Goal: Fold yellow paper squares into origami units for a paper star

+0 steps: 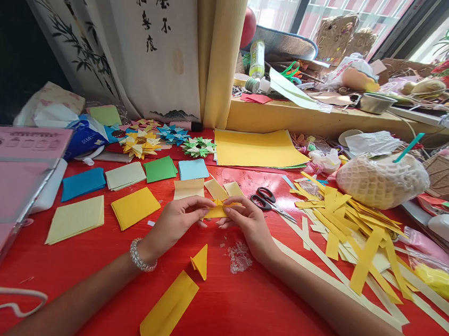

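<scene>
At the middle of the red table (107,289), both hands meet over a small piece of folded yellow paper (215,211), which they hold between them, just above the tabletop. The left hand (175,217) has its thumb and forefinger pinched together on the paper's left end, the other fingers curled loosely below; a clear beaded bracelet (143,255) circles its wrist. The right hand (253,225) grips the right end in the same way, forefinger laid along the upper edge, with fingertips showing beneath; its thumb is mostly hidden, so I cannot tell exactly where it presses. The two hands are near each other but apart, the yellow piece bridging the gap.

Just behind the fingers lie a creased cream sheet (188,188) and two smaller cream pieces (215,190). Beyond the right hand, black-handled scissors (271,200) lie with their blades pointing right, near a loose heap of yellow and cream paper strips (339,223). Nearer the person, between the forearms, a pointed yellow folded piece (200,262) sits close to a longer creased yellow sheet (168,312). A crumpled bit of clear plastic (239,257) lies close by the right wrist.
</scene>
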### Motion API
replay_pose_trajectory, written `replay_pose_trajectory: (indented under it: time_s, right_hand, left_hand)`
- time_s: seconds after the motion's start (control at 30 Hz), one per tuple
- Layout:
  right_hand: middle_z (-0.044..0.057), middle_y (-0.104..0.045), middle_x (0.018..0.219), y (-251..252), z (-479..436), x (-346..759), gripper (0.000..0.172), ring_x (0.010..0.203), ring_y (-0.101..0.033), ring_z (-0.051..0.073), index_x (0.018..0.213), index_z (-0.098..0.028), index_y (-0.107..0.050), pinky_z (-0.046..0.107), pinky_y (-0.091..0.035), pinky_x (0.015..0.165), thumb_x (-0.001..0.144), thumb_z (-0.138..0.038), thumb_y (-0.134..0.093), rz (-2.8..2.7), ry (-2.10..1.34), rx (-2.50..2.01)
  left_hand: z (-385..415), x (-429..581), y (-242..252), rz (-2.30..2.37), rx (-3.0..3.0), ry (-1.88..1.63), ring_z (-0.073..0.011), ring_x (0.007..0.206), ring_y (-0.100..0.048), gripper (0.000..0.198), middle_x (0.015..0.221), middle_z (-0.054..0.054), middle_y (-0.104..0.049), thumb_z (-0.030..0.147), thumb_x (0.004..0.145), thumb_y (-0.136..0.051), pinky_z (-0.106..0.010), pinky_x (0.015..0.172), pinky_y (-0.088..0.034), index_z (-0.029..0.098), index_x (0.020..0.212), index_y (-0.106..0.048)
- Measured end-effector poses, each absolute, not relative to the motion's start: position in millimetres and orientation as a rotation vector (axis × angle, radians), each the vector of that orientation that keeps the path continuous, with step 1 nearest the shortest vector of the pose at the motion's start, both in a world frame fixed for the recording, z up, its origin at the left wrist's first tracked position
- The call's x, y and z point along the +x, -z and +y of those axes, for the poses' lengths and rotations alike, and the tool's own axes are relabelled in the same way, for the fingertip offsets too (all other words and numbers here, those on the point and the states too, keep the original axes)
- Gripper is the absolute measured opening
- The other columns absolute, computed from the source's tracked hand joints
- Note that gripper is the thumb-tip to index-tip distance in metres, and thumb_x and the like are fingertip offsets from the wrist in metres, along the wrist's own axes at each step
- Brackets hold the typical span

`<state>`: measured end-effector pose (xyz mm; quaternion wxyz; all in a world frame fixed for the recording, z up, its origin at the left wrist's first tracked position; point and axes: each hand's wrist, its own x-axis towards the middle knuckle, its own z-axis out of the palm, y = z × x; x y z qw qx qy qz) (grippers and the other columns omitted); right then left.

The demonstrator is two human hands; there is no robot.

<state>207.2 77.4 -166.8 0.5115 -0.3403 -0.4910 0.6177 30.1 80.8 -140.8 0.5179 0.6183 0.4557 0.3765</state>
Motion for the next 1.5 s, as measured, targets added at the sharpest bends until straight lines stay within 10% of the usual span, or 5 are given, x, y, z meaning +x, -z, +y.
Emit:
replay_pose_trajectory:
  time_s: [1.5]
  right_hand:
    - [0.004,-0.065,0.078,167.8,78.9,208.0,0.013,0.069,-0.063,0.017,0.081,-0.015,-0.067,0.026,-0.052,0.073,0.077,-0.026,-0.061,-1.134,-1.534,-0.883]
  left_hand:
    - [82.7,26.5,137.9,1.114,1.731,-0.847,-0.0152,0.076,-0.057,0.021,0.098,-0.004,-0.06,0.017,0.079,-0.048,-0.025,0.067,-0.047,0.018,0.088,-0.067]
